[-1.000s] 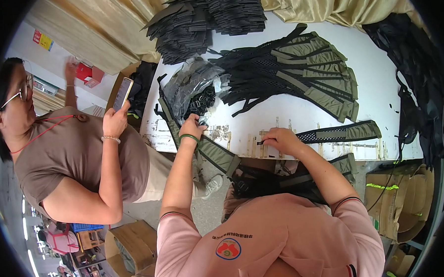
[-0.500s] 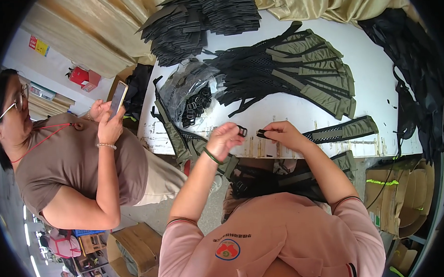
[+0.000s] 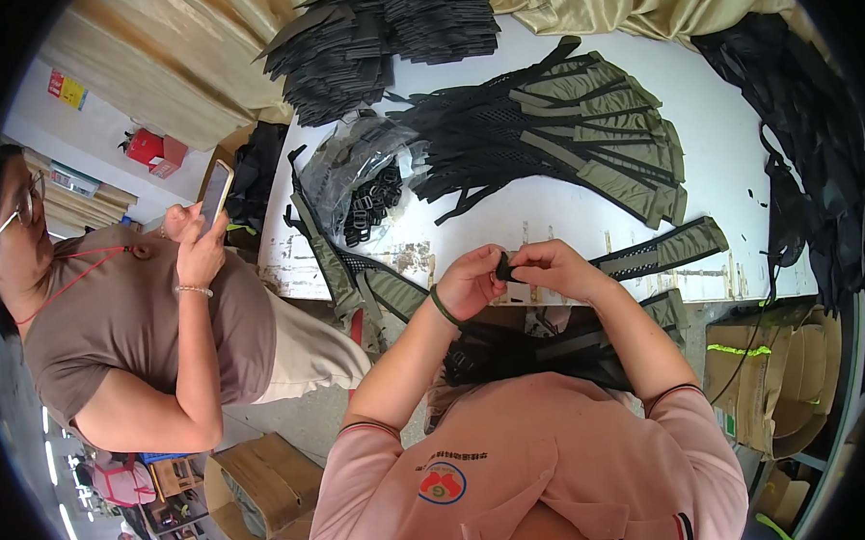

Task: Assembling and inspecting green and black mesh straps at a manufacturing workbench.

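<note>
Just past the table's front edge, my left hand [image 3: 469,285] pinches a small black plastic buckle [image 3: 504,265]. My right hand [image 3: 560,268] meets it from the other side, fingers closed on a black strap end that is mostly hidden between the fingertips. Whether the strap passes through the buckle, I cannot tell. A black and olive shoulder strap [image 3: 665,251] lies on the table beside my right wrist. More black webbing and mesh [image 3: 591,358] rests across my lap. Beyond my left hand, a clear plastic bag [image 3: 336,170] holds many loose black buckles [image 3: 374,203].
A fanned pile of olive and black straps [image 3: 600,128] covers the middle of the white table [image 3: 717,151]. Stacked black pieces [image 3: 341,62] stand at the back. On the left a person [image 3: 155,321] holds a phone [image 3: 217,194]. Cardboard boxes [image 3: 264,490] sit on the floor.
My left hand has moved right with the buckle, and both hands, apart before, now touch at the strap end. The view has shifted slightly.
</note>
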Demonstrator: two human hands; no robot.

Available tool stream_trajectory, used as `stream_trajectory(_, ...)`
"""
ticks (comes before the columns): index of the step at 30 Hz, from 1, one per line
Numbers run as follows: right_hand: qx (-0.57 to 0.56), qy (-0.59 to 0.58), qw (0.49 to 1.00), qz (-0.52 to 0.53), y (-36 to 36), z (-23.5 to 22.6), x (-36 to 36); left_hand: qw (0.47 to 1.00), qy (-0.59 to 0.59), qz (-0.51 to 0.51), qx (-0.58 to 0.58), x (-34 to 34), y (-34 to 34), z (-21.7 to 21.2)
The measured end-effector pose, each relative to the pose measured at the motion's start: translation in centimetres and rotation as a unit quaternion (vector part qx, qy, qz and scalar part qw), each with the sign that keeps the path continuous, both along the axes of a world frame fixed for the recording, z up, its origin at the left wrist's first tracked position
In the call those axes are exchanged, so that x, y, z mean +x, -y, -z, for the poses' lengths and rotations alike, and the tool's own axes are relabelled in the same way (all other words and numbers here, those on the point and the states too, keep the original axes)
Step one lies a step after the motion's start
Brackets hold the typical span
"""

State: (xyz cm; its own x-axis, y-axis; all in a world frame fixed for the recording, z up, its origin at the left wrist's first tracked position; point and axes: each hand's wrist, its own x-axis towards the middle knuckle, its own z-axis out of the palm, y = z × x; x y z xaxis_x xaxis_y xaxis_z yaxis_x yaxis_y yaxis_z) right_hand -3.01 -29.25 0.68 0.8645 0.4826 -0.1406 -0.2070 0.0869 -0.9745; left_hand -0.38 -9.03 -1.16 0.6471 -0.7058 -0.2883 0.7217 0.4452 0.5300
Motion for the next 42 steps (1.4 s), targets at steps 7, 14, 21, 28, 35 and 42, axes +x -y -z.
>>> stream_trajectory(7,-0.142,0.226,0.963,0.022,0.1,-1.0,-0.1,0.998,0.034,0.045,0.041,0.3,-0.4,0.4)
stream_trajectory(14,-0.198,0.282,0.933,0.101,-0.6,-1.2,-0.6,0.998,-0.009,-0.030,0.052,-0.3,0.7,0.8)
stream_trajectory(21,-0.158,0.234,0.950,0.131,-0.7,-1.2,-0.8,0.999,-0.028,-0.043,0.013,-0.9,1.6,0.7)
stream_trajectory(28,-0.127,0.203,0.966,0.097,-0.3,-1.0,-1.0,0.998,-0.018,-0.051,0.032,-0.9,1.7,0.5)
stream_trajectory(35,-0.114,0.143,0.979,0.090,0.0,-2.4,-1.2,0.990,0.057,-0.041,0.122,-0.8,2.2,-0.7)
stream_trajectory(42,-0.245,0.405,0.871,0.130,0.2,-2.8,-1.0,0.994,0.027,-0.103,0.034,-1.6,2.8,-0.7)
